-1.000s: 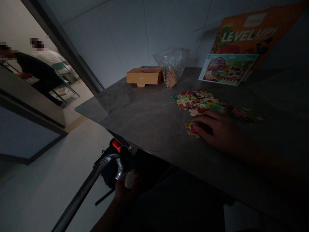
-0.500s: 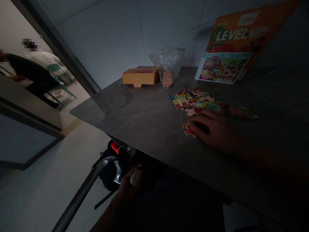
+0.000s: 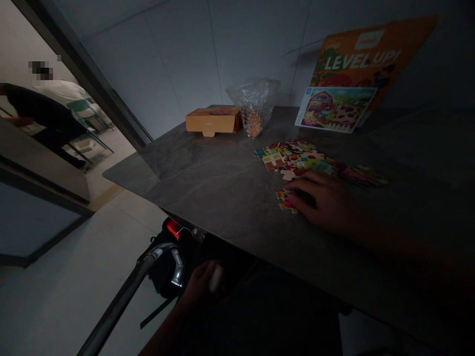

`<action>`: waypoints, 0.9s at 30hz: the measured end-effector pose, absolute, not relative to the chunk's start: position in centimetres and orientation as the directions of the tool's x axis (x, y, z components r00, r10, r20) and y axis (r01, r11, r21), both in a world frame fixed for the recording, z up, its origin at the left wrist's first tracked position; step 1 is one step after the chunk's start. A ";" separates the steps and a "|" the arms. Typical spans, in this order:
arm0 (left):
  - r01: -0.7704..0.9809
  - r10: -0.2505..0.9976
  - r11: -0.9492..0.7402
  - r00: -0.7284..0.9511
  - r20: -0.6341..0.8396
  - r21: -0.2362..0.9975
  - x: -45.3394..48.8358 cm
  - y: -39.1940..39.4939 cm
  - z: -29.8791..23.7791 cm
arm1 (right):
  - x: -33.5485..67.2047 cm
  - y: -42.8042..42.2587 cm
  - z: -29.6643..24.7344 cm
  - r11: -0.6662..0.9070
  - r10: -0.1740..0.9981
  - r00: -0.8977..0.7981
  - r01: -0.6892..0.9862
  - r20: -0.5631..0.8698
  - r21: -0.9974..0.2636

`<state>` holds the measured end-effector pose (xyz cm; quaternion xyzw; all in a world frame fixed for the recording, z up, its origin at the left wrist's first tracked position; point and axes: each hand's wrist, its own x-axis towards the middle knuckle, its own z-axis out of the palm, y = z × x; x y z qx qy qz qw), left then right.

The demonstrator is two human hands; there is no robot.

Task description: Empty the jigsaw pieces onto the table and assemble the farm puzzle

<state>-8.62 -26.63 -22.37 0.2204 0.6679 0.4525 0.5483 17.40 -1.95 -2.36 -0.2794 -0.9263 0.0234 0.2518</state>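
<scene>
Two hands in view. Nearest, below the edge of the worktop (image 3: 208,173), the left hand (image 3: 198,287), closed around a pale rounded object (image 3: 215,278), just beside a black device with a red patch (image 3: 172,228) on a chrome tube (image 3: 118,301). Up on the worktop, the right hand (image 3: 319,200), palm down, fingers curved over a small cluster of jigsaw pieces (image 3: 284,200); no telling in this dim light whether any piece is pinched. Best handling for thin card like this: light fingertip pressure, without dragging neighbouring pieces along. Just beyond, a larger loose spread of jigsaw pieces (image 3: 293,160), colourful sides up, trailing off to the right. Farther back, near the wall, a cardboard box (image 3: 212,120), a clear plastic bag (image 3: 253,94) of small coloured bits, a picture card with a red barn (image 3: 336,110), and an orange board (image 3: 371,57) reading "LEVEL UP!", its small top label unreadable. Through the doorway at far left, a person in a dark top (image 3: 40,104) and a person in a white top (image 3: 59,91), near a green chair (image 3: 83,111)
</scene>
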 end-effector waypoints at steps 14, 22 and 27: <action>0.160 0.818 0.571 -0.189 -0.543 0.805 -8.3 -30.4 -22.7 | 17.4 -2.0 -2.3 0.829 0.552 -0.713 0.525 0.433 -0.192; 0.158 0.755 0.628 -0.363 -0.546 0.762 -8.5 -31.9 -23.6 | 17.4 -2.0 -2.3 0.835 0.544 -0.711 0.511 0.446 -0.206; 0.215 0.812 0.568 -0.305 -0.497 0.795 -8.0 -31.3 -22.4 | 17.5 -1.8 -2.5 0.840 0.534 -0.709 0.504 0.460 -0.199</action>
